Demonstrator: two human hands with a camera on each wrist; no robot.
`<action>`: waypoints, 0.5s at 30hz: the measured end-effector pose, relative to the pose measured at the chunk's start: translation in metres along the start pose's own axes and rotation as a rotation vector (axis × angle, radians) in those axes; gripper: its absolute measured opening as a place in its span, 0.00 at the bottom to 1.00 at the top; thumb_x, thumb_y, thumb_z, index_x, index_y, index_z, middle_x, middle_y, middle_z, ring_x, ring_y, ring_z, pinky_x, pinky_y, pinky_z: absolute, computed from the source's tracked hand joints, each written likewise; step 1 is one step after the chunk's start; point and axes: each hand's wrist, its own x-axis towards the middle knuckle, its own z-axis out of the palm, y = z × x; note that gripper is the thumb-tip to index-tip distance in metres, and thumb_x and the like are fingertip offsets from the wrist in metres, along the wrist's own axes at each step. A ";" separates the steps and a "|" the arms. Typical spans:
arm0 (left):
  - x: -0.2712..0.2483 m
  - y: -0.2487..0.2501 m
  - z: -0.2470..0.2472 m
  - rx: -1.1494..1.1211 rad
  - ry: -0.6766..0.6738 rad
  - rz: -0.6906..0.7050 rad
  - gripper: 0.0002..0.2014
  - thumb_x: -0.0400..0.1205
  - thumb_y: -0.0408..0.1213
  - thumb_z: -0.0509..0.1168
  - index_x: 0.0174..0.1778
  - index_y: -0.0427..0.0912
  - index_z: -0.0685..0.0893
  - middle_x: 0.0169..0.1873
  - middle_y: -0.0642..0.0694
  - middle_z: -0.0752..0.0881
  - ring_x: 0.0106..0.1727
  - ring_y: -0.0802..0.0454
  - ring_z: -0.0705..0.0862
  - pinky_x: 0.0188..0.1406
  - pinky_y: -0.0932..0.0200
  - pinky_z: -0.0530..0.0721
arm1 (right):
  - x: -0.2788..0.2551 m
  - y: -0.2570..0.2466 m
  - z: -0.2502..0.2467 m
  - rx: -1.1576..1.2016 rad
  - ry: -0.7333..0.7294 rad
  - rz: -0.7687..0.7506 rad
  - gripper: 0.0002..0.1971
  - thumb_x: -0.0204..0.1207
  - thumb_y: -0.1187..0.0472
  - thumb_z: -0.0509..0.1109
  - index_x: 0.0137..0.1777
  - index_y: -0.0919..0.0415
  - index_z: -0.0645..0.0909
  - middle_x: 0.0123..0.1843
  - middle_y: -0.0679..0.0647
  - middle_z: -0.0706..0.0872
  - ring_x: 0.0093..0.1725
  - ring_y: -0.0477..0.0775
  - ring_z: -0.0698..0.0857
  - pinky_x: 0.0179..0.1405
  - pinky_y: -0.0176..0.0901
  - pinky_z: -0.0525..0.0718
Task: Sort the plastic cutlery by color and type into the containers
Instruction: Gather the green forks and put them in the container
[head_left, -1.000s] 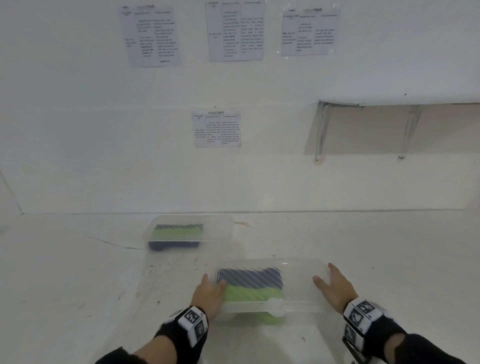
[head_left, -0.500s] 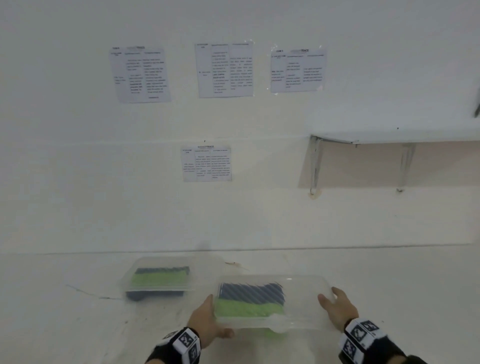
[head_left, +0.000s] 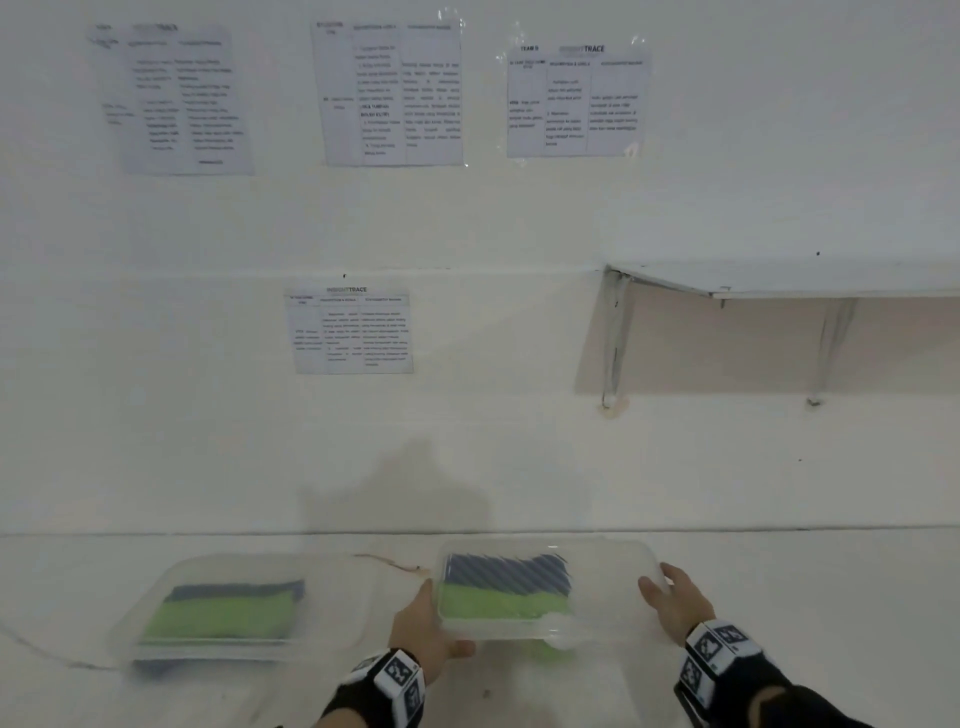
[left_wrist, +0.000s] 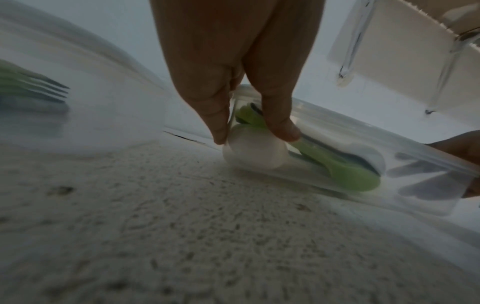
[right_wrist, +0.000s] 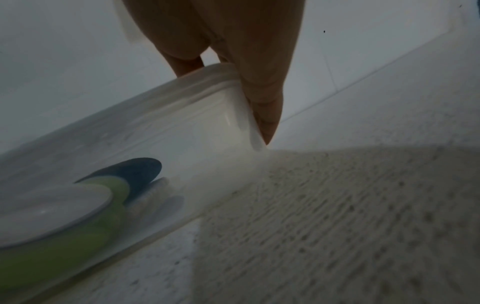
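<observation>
On the desk (head_left: 779, 571), both hands, left hand (head_left: 423, 631) and right hand (head_left: 675, 603), grip the spoon container (head_left: 613, 566), now lifted nearer the fork container (head_left: 337, 577), so sorting looks finished.

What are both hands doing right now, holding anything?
Left hand: grips the left end of the clear container of spoons.
Right hand: holds the same container's right end, thumb over the rim.

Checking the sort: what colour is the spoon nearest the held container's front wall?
White, clearest in left wrist view.
</observation>
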 end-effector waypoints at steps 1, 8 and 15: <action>0.005 -0.001 0.001 0.012 0.001 -0.003 0.31 0.65 0.32 0.80 0.57 0.52 0.70 0.54 0.49 0.84 0.58 0.51 0.82 0.45 0.73 0.74 | 0.005 0.001 0.001 -0.005 -0.007 -0.001 0.29 0.82 0.54 0.61 0.80 0.64 0.58 0.77 0.62 0.69 0.75 0.62 0.71 0.71 0.43 0.66; 0.016 -0.018 0.008 -0.072 -0.001 -0.045 0.32 0.65 0.32 0.80 0.61 0.49 0.74 0.56 0.47 0.85 0.60 0.48 0.83 0.57 0.60 0.79 | 0.020 0.005 0.008 -0.040 -0.032 -0.017 0.28 0.85 0.53 0.54 0.82 0.63 0.53 0.80 0.61 0.64 0.78 0.62 0.66 0.75 0.44 0.63; 0.005 -0.016 0.015 -0.195 0.006 -0.089 0.45 0.60 0.41 0.77 0.74 0.43 0.67 0.61 0.41 0.83 0.63 0.44 0.80 0.59 0.59 0.76 | 0.011 0.008 0.015 -0.014 0.024 -0.025 0.26 0.86 0.54 0.50 0.83 0.59 0.52 0.78 0.65 0.67 0.76 0.66 0.68 0.73 0.46 0.66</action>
